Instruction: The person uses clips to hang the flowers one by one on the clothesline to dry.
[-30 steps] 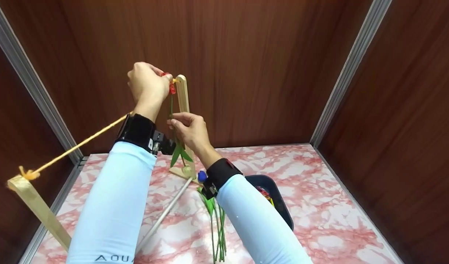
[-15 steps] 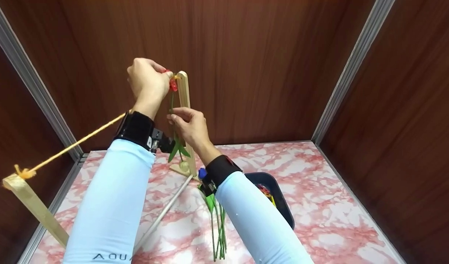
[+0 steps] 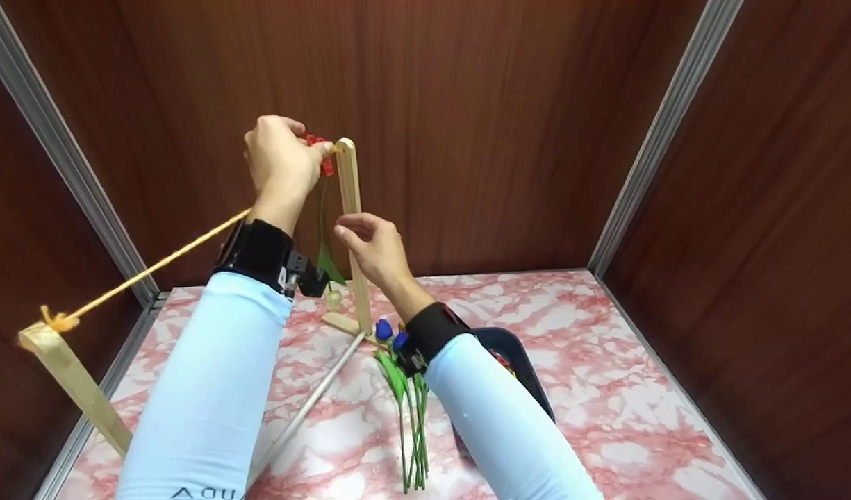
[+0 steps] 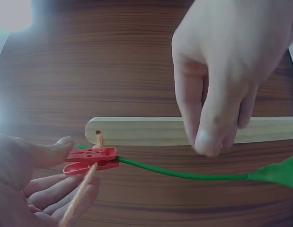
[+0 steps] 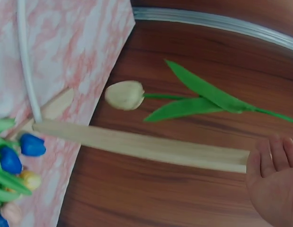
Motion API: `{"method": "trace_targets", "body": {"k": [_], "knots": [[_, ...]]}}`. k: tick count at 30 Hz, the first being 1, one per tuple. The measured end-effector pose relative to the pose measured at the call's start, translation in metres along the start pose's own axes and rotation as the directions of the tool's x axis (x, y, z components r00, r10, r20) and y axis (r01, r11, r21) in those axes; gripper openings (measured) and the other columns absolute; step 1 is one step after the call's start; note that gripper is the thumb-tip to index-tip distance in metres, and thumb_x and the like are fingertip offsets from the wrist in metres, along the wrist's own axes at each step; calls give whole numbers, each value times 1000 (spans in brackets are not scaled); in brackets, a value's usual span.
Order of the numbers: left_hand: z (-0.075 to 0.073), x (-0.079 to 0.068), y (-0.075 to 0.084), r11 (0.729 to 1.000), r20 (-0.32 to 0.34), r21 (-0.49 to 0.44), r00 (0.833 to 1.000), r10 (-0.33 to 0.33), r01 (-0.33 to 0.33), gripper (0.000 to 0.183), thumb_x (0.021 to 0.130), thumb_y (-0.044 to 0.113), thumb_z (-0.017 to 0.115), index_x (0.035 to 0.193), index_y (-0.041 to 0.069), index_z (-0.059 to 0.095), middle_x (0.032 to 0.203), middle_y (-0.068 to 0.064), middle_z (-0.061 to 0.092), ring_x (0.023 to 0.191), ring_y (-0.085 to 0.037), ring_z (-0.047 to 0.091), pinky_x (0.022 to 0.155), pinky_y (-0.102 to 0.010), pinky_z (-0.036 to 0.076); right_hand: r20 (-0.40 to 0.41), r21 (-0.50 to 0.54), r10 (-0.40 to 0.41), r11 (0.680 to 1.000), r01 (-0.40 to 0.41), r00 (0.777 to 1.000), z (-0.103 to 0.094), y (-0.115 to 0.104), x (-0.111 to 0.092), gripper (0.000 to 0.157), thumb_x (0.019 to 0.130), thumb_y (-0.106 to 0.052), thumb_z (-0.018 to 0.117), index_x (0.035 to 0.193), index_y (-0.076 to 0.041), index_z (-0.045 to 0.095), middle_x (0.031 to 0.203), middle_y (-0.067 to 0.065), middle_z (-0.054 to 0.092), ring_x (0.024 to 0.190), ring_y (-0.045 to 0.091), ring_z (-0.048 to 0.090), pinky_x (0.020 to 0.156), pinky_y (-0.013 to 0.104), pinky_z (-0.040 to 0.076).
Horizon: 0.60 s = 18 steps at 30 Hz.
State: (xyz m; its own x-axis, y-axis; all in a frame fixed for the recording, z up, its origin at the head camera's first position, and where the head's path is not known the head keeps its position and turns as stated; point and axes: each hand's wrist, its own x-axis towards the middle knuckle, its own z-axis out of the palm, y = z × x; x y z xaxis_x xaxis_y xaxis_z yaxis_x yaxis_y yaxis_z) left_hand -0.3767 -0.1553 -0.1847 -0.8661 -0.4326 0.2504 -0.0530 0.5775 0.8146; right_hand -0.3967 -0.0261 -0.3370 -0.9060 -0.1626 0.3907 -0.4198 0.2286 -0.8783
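Observation:
My left hand point(image 3: 279, 153) pinches a red clothespin point(image 4: 92, 155) by its handle end, high up beside the top of a wooden post point(image 3: 347, 173). The clothespin sits over the yellow cord point(image 4: 80, 196) and the end of a green stem point(image 4: 184, 175). From it an artificial white tulip point(image 5: 125, 95) hangs upside down, its green leaves point(image 5: 198, 87) above the bloom. My right hand point(image 3: 380, 250) is next to the post, a little to the right of the stem, with fingers loosely curled and nothing between them.
The cord runs to a second wooden post point(image 3: 81, 389) at the near left. A white rod point(image 3: 321, 389) lies between the posts. Blue and other tulips point(image 3: 415, 430) lie on the marbled table, left of a dark tray point(image 3: 529, 371) with colourful pieces. Brown panels point(image 3: 494, 139) enclose the table.
My right hand has let go of the tulip's stem and moved slightly right. The tulip now hangs freely, swung a little left. My left hand stays at the clothespin.

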Motion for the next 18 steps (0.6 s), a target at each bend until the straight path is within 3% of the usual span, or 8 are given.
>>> {"method": "trace_targets", "body": {"k": [4,6,8,11,13,14,16,18], "knots": [[2,-9,-3,995,-66,-15,993,96,-97,55,98,31,82,148,11,68,140,-11,76,135,-28,70,119,-41,53,16,-23,-29,999,30,999,-14,11,-13,23,107,-17,71,122,-1,77,125,17,81,122,28,76,104,34,62],[4,-17,-6,980,-149,-39,971,185,-193,51,99,30,81,144,10,70,141,-11,76,136,-29,69,119,-42,53,35,-37,-47,998,48,998,-22,17,-20,22,107,-17,69,119,0,77,120,18,82,118,30,77,102,34,62],[7,-26,-10,946,-247,-69,924,292,-318,43,99,27,80,137,7,73,138,-11,77,134,-31,70,117,-43,54,53,-50,-62,997,65,997,-30,23,-29,21,108,-16,68,116,1,77,116,19,82,115,30,78,100,34,62],[15,-44,-21,855,-384,-96,811,441,-510,27,101,20,75,122,3,76,124,-13,80,124,-34,71,111,-45,54,89,-96,-81,991,89,993,-46,31,-44,20,109,-14,66,112,3,77,111,20,82,107,30,78,94,33,62],[23,-58,-31,788,-442,-96,735,514,-609,19,102,16,72,113,1,76,114,-15,80,117,-35,70,108,-46,53,132,-131,-89,986,106,987,-57,36,-55,21,109,-14,65,112,3,76,110,21,81,103,27,76,93,33,62],[27,-66,-37,757,-459,-100,705,541,-646,17,101,14,71,110,0,76,111,-16,79,115,-36,69,110,-46,51,158,-156,-93,981,117,983,-62,39,-62,20,109,-14,65,111,2,76,109,21,81,101,26,75,92,34,62],[36,-84,-53,710,-465,-99,663,586,-697,14,101,11,70,106,0,76,107,-16,79,111,-36,67,108,-47,52,210,-201,-111,967,154,971,-74,44,-75,19,109,-14,65,110,1,77,109,21,81,98,24,74,92,36,64],[48,-102,-71,679,-453,-104,642,619,-727,11,100,9,72,103,0,77,105,-16,79,109,-35,69,107,-46,54,254,-238,-126,953,188,959,-87,48,-89,17,109,-14,65,109,-1,77,107,19,81,96,22,74,91,37,65]]}}
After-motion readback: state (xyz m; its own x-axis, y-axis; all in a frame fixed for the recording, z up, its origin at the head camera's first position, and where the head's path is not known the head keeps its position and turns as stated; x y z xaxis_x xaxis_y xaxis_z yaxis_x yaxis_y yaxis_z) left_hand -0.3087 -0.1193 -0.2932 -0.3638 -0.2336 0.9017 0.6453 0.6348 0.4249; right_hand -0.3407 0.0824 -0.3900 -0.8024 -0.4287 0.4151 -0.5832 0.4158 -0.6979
